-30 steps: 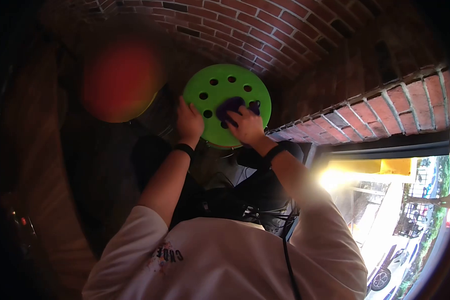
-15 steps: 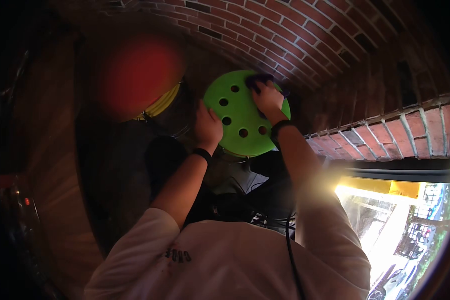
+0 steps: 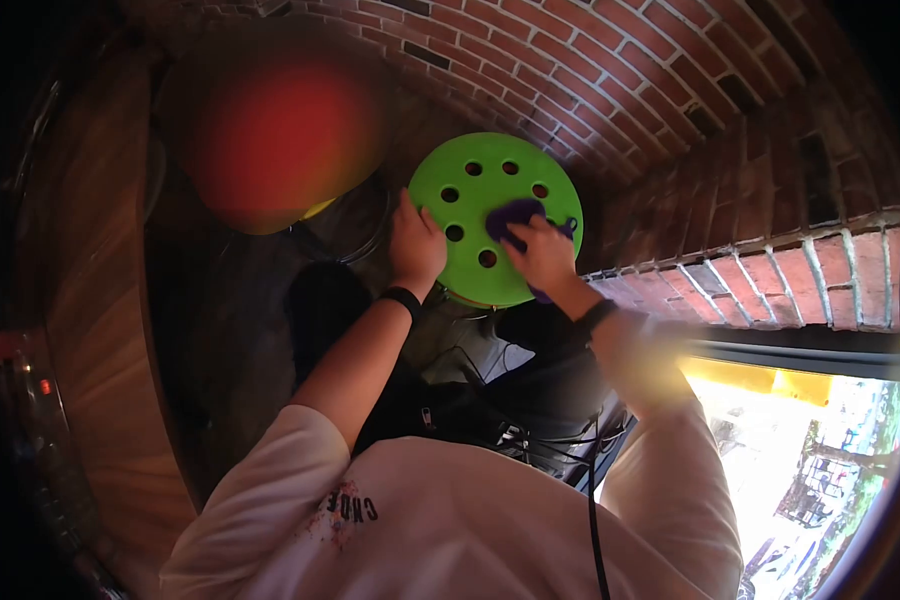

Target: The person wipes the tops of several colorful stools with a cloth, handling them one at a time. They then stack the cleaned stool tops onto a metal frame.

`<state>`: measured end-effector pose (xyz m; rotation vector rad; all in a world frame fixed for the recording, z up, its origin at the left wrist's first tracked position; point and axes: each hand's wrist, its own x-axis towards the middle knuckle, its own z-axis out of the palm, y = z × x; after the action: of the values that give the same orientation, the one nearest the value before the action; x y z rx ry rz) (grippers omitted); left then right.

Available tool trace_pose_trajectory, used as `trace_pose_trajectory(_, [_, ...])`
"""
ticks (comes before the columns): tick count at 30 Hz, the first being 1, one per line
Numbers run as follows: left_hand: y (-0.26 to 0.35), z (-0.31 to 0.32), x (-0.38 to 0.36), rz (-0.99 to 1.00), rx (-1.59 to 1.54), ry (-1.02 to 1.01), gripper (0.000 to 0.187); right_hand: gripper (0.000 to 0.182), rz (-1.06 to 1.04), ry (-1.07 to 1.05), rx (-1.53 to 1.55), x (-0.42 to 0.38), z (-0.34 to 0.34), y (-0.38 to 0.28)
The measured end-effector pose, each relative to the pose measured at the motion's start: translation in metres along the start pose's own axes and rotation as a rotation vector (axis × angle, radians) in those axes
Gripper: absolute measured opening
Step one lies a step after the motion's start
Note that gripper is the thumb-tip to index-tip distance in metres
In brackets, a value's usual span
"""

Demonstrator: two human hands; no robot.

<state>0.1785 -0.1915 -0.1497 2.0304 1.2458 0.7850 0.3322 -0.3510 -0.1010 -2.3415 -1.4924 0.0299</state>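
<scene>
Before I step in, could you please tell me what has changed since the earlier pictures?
The right hand first moved the purple cloth out to the far edge of the green disc, and has now brought it back toward the person, near the disc's middle and right. Nothing was visibly picked up or let go. The left hand stayed at the disc's left rim.

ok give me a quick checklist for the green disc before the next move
1. Left hand at the rim of the green disc: ok
2. Right hand on the purple cloth: ok
3. Cloth over the disc's holed face: ok
4. Whole face visible: not ok, hand and cloth cover part
5. Face clean: cannot tell
6. Red object sharp enough to check: not ok, blurred
</scene>
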Motion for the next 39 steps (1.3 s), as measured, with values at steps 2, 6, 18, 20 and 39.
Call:
trace_pose_trajectory(2, [0.003,-0.001,0.002,-0.012,-0.007,-0.002,0.051,0.031,0.098,-0.057,-0.035,0.028,0.003,0.002])
trace_pose_trajectory(6, [0.001,0.001,0.004,0.001,0.045,-0.003,0.052,0.032,0.186,-0.083,-0.093,0.074,0.009,0.006])
trace_pose_trajectory(18, [0.002,0.0,0.002,-0.004,-0.002,0.007,0.052,0.033,0.08,-0.159,0.031,-0.006,-0.015,0.002])
trace_pose_trajectory(20, [0.001,0.0,0.001,-0.011,-0.003,0.011,0.052,0.032,0.084,-0.155,0.041,-0.009,-0.016,0.001])
trace_pose_trajectory(39, [0.001,0.0,0.001,-0.024,0.025,-0.003,0.052,0.035,0.156,-0.211,-0.002,0.024,-0.006,-0.01])
